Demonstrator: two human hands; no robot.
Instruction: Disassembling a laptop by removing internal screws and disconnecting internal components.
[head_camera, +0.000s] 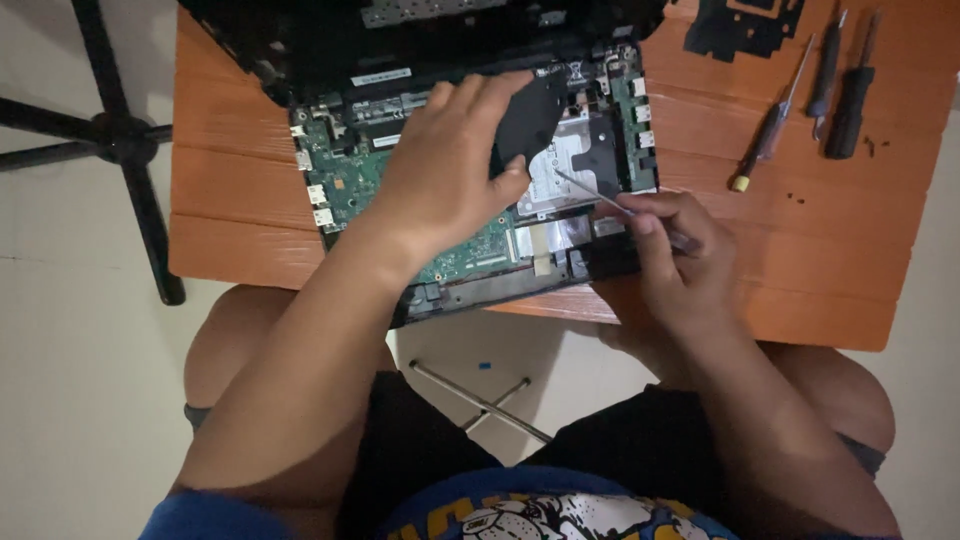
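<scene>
Two hands worked over the opened laptop (470, 190) at the table's (800, 270) near edge. Left hand (450, 170) pinched a thin black sheet (530, 115), probably light and floppy, best held by its edge. Right hand (675, 260) gripped a slim screwdriver (600, 200).

Orange wooden table (240, 210), pale tiled floor (70, 380), black stand legs (120, 140), dim light

Blue printed shirt, black shorts
</scene>
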